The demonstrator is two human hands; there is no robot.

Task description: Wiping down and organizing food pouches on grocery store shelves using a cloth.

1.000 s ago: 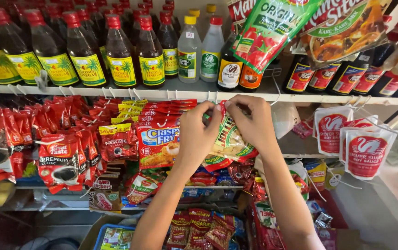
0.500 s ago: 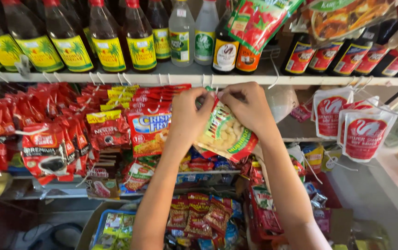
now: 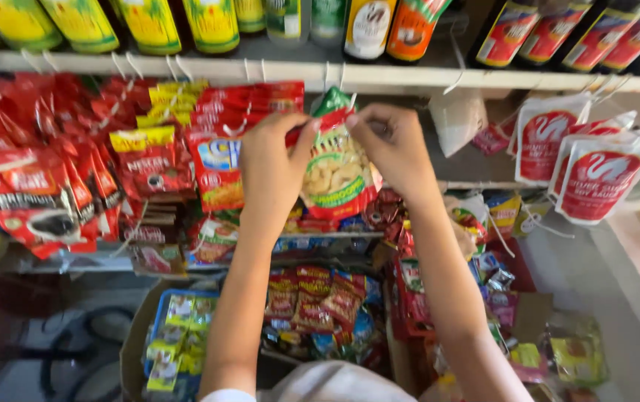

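Both hands raised to the front edge of the white shelf (image 3: pixel 379 74), where a clear snack packet (image 3: pixel 338 167) with a green top and red-green band hangs just below the edge. Left hand (image 3: pixel 272 160) has fingers pinched together on the packet's upper left corner; right hand (image 3: pixel 394 145) has fingers closed on the upper right corner, thumb and forefinger meeting at the header. Whether the packet's top is caught on a hook (image 3: pixel 350 78) cannot be told; the fingers cover the hole. Packet's left side sits behind the left hand, its contents pale and lumpy. Left of it, rows of red sachets (image 3: pixel 52 186) hang from the same edge, overlapping, printing too blurred to sort. Right of it, 3 white pouches with red ovals (image 3: pixel 595 175) hang near the shelf's right end. Bottles (image 3: pixel 149 22) on the shelf are cut off at the top of the view, only lower halves showing. Below, a box of small packets (image 3: pixel 316 301) is partly hidden by both forearms.
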